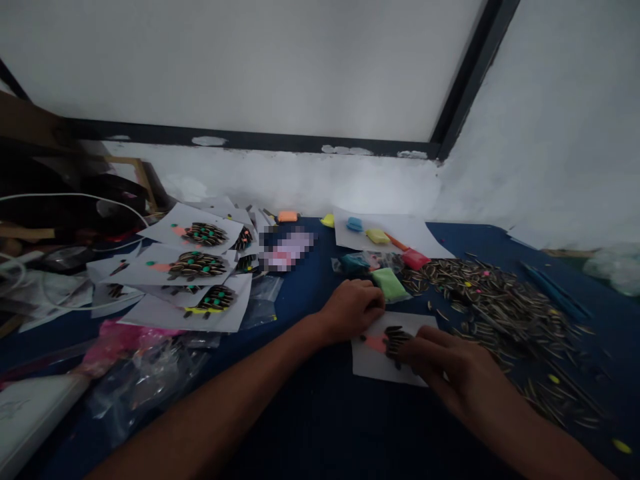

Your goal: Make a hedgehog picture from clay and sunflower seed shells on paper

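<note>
A white paper card lies on the blue table in front of me. On it a hedgehog figure has a pinkish-orange clay snout and a body of striped sunflower seeds. My left hand rests at the card's upper left edge, its fingers curled; whatever they hold is hidden. My right hand reaches over the card from the right, thumb and fingertips pinched together at the seeds. What lies between those fingertips is hidden. Just beyond my left hand is a light green clay packet.
Loose sunflower seeds are heaped at right, near blue tweezers. Finished hedgehog cards pile up at left, above clear plastic bags. Clay packets, one of them blue, lie on a white sheet by the wall.
</note>
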Tool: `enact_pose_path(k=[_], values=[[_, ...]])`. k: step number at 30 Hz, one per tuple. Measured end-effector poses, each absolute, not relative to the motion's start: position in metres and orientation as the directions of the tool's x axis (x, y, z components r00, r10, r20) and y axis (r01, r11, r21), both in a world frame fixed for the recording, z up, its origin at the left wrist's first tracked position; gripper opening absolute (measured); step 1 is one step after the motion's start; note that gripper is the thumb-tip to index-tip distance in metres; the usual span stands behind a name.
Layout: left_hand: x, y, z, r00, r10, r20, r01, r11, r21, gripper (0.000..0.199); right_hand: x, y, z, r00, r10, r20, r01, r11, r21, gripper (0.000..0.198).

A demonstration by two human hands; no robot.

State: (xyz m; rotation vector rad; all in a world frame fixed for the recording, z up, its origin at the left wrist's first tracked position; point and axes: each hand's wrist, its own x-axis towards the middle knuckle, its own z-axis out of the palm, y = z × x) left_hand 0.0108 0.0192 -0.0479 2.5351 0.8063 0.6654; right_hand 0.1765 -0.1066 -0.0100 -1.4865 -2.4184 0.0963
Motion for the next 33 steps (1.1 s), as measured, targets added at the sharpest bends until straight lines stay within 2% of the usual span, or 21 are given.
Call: enact_pose_path(k=[16,23,33], values=[[0.011,0.020,-0.050,0.720,0.608,0.334,0.415,-0.763,0.496,0.009,0.172,-0.109,-0.009,-0.404,0.894,0.193,0.876,0.439,-0.199,0.033],[0.011,0.019,-0.049,0.715,0.619,0.325,0.428,-0.755,0.498,0.008,0.182,-0.107,-0.004,-0.315,0.918,0.239,0.900,0.369,-0.230,0.022],[0.010,0.019,-0.047,0.718,0.618,0.319,0.414,-0.748,0.518,0.008,0.225,-0.084,-0.001,-0.124,0.916,0.381,0.984,0.164,-0.075,0.031]])
